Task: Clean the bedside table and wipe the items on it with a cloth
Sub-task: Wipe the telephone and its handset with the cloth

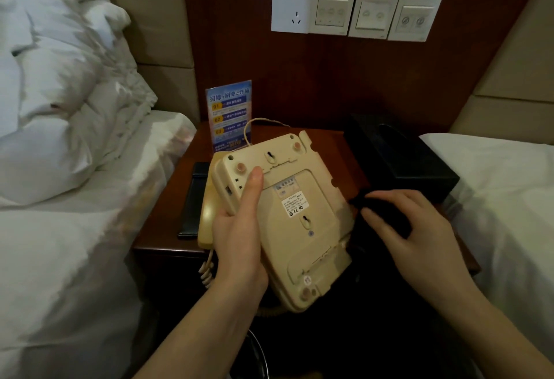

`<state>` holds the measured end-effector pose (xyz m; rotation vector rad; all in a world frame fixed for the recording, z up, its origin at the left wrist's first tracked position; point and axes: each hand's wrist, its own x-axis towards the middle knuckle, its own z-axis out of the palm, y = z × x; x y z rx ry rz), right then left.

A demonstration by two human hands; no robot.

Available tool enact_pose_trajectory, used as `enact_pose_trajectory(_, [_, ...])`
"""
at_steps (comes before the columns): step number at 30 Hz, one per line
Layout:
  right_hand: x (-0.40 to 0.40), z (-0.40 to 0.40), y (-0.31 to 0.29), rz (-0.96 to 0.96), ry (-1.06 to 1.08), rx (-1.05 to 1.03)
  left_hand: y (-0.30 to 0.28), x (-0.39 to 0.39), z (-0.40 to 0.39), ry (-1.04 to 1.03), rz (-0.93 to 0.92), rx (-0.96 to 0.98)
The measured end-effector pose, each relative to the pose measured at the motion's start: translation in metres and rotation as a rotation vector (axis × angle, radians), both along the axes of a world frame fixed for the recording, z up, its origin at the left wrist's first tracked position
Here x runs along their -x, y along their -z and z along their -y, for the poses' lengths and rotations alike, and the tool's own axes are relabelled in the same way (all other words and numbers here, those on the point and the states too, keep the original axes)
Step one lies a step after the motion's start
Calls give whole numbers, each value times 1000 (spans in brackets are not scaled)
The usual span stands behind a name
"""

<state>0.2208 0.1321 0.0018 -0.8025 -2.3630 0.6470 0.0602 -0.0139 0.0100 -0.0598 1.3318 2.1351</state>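
Cream telephone base (287, 213) turned underside up above bedside table (326, 142) front edge, gripped by left hand (239, 228). Right hand (419, 228) clutches dark cloth (377, 210) at base's right edge. One handset (207, 216), one remote (193, 198), one sign (229, 115), one black box (398, 154).

Left side of the frame was mostly a bed (75, 243) with a rumpled white duvet (60, 94) piled up toward the upper left. Another white bed (503, 198) sat at the right edge. Padded beige headboard panels (162, 19) stood behind both. Top center, on the dark wood wall panel (239, 34), was a power socket (290, 8) next to three switch plates (374, 14) in a row.
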Motion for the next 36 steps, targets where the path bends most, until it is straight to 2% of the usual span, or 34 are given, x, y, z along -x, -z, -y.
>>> enact_pose_trajectory(4, [15,2,7,89,-205,282,0,0,0,2,-5,7])
enact_pose_trajectory(7, [7,-1,15,165,-256,310,-1,1,0,-10,11,13])
enact_pose_trajectory(10, [-1,-2,18,162,-266,330,-2,0,0,-10,-3,2])
enact_pose_trajectory(19, [24,3,6,-151,-139,356,-8,0,7,20,-109,-2])
enact_pose_trajectory(23, [30,7,-17,-368,-77,354,-18,4,13,118,-146,-54])
enact_pose_trajectory(27, [35,8,-23,-457,-30,380,-22,0,15,216,-181,-73])
enact_pose_trajectory(29, [34,14,-19,-429,-47,392,-19,-4,15,212,-159,-76])
enact_pose_trajectory(34, [26,28,-10,-164,-193,227,-19,4,19,144,-145,-61])
enact_pose_trajectory(36, [26,29,-7,-162,-171,250,-21,8,20,155,-165,-49])
